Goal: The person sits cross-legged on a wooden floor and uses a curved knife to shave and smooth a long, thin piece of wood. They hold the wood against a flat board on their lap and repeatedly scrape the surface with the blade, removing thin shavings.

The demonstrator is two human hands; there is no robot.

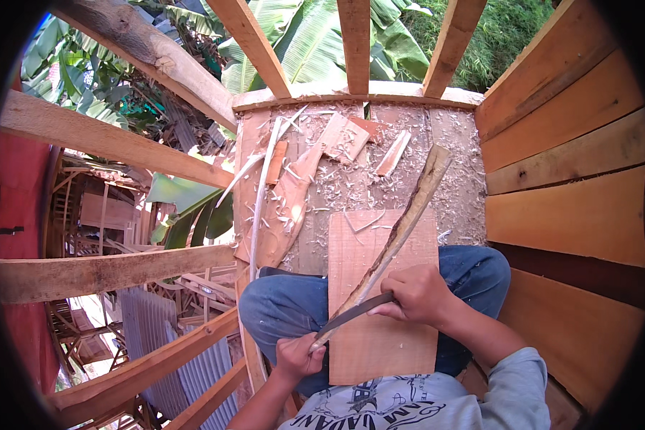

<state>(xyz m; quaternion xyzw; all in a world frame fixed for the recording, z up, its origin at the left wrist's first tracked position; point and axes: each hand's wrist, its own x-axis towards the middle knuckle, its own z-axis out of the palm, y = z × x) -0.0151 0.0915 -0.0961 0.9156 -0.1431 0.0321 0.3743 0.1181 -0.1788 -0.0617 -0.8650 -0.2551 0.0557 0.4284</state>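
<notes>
A long wooden stick point(398, 240) with rough, dark bark along one side slants across a flat rectangular board point(383, 358) on my lap. My left hand point(299, 356) is closed round the stick's near end. In my closed right hand point(417, 292) is a knife point(362, 307), whose handle the fingers hide. Its dark blade lies across the stick close to the near end, with the tip beside my left fingers. Pale, freshly cut wood shows on the stick near the blade.
Wood shavings litter the plank floor point(451, 197) ahead. Several offcuts, a shaped plank point(290, 197) and long thin strips point(265, 175) lie at the left. Slatted rails point(115, 276) stand left and front, with a drop beyond. A plank wall point(566, 215) closes the right.
</notes>
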